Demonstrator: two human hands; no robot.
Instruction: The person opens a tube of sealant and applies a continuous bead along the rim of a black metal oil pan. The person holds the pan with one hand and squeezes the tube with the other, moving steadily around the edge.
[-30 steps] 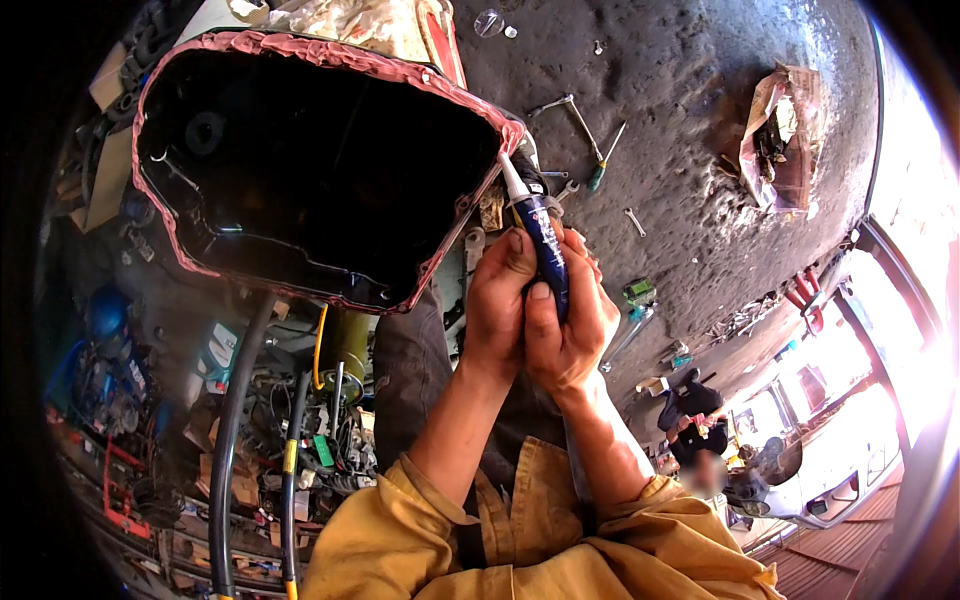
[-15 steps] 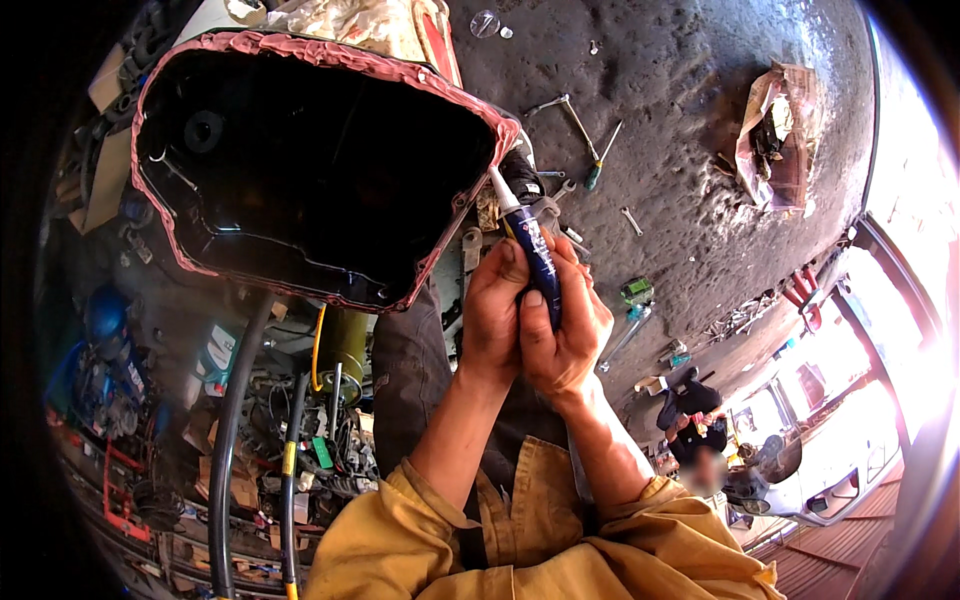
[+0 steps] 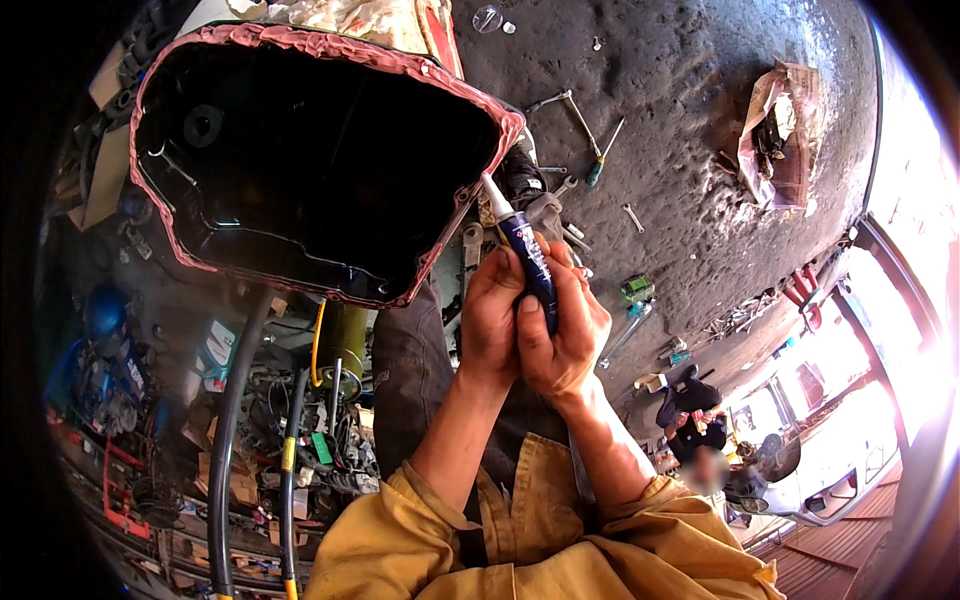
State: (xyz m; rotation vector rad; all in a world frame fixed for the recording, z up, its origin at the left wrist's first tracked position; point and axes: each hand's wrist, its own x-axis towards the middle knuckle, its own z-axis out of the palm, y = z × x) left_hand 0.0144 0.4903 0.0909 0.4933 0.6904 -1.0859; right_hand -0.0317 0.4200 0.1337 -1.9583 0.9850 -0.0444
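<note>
Both hands are closed around a dark blue sealant tube (image 3: 528, 252) with a white cone nozzle. My left hand (image 3: 493, 318) grips its left side and my right hand (image 3: 562, 330) its right, thumbs pressed on the body. The nozzle tip meets the right rim of a black oil pan (image 3: 300, 170), which lies open side up at the upper left. Thick, uneven pink sealant (image 3: 330, 45) covers the far rim and runs thinner down the left and near edges. The pan's inside is dark, with a round piece near its left end.
Wrenches (image 3: 633, 218), a screwdriver (image 3: 604, 155) and a long-handled tool lie on the dirty floor to the right. An open carton (image 3: 785, 135) sits farther right. Black hoses (image 3: 235, 450) and cluttered parts fill the lower left. Another person (image 3: 697, 425) crouches at the right near a vehicle.
The nozzle tip has moved slightly left and nearer along the pan's right rim, the hands shifting a little with the tube. Both still hold it.
</note>
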